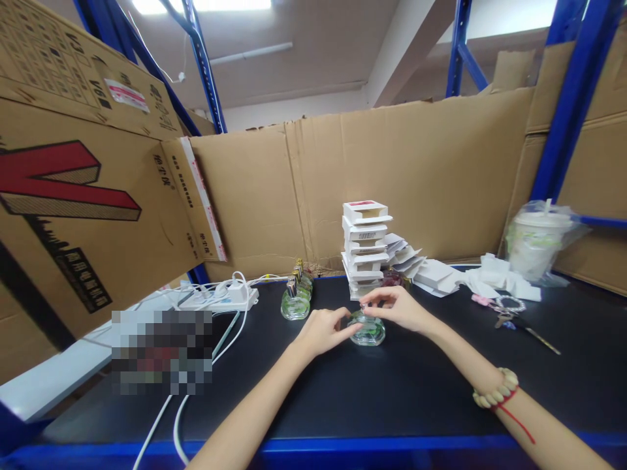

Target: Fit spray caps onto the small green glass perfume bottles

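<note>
A clear glass perfume bottle (371, 334) with a green tint stands upright on the black table in front of me. My left hand (324, 331) grips its left side between thumb and fingers. At the bottle's neck, the fingers of my right hand (399, 308) are pinched together on the top, hiding most of it. Whether a separate cap is between those fingers I cannot make out. To the left, a row of similar perfume bottles (295, 305) with shiny tops runs back toward the cardboard.
Open white boxes (365, 251) are stacked behind the bottle, with folded white papers (435, 277) beside them. At right are keys (503, 320) and a lidded cup (536, 238) in plastic. A power strip (220, 297) with white cables lies left, near a blurred patch.
</note>
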`<state>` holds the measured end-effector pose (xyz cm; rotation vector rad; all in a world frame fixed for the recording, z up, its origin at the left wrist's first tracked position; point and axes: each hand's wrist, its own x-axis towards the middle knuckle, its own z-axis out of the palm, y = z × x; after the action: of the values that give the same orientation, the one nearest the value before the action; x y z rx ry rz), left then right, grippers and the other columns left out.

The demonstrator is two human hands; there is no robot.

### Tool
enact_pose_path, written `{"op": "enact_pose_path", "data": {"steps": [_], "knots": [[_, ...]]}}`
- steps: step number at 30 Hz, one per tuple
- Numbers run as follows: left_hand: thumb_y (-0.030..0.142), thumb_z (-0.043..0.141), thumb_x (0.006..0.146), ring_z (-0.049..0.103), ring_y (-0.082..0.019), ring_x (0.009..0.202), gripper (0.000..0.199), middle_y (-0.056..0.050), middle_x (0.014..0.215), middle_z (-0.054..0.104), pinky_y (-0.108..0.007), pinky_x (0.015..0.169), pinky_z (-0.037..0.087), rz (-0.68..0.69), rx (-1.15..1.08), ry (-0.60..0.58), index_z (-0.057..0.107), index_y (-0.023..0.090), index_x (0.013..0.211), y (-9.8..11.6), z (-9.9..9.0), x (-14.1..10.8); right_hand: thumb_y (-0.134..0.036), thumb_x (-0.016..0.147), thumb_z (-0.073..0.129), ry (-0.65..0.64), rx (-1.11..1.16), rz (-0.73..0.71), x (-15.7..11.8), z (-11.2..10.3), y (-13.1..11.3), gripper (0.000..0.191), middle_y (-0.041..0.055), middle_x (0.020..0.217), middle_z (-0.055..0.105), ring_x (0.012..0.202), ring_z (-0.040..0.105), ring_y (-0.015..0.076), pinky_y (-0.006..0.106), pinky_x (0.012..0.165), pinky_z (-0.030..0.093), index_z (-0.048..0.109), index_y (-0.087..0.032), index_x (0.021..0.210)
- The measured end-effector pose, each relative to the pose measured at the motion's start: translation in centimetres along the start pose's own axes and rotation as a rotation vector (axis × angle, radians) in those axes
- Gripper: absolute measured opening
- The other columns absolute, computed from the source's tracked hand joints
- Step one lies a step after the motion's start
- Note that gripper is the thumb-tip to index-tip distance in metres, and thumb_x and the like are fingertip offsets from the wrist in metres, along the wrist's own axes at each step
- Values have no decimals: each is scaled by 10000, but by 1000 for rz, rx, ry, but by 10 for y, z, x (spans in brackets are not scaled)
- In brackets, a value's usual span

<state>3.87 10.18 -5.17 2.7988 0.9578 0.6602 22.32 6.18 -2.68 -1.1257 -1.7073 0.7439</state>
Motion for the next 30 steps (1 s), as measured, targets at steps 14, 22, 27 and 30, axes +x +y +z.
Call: {"op": "enact_pose_path", "data": {"steps": [14,22,27,30], "knots": [[385,487,822,425,-69,423,259,52,461,443,-175,472,266,57,-8,97,543,148,735,-8,-3,-2,-366,614,609,65,-93,-28,0,-14,0,342,71,770,647,640,550,131,253,593,441,671,-112,833],[345,327,865,450,-83,420,231,59,492,476,-190,467,285,90,13,121,471,169,910,-4,-6,-4,-245,730,516,510,-842,299,-8,-41,1,180,27,816,647,732,571,191,281,603,394,674,-214,809],[258,327,856,449,-96,459,180,42,486,458,-207,514,340,207,66,507,468,158,904,0,-7,-2,-168,729,491,472,-984,467,-10,-43,5,237,30,951,630,864,571,206,273,663,401,648,-225,896],[190,370,835,490,-121,610,114,18,554,487,-223,623,389,278,50,751,455,149,900,2,-9,0,-166,727,499,391,-997,565,-10,-44,10,293,51,1001,613,914,562,212,272,696,405,606,-200,998]]}}
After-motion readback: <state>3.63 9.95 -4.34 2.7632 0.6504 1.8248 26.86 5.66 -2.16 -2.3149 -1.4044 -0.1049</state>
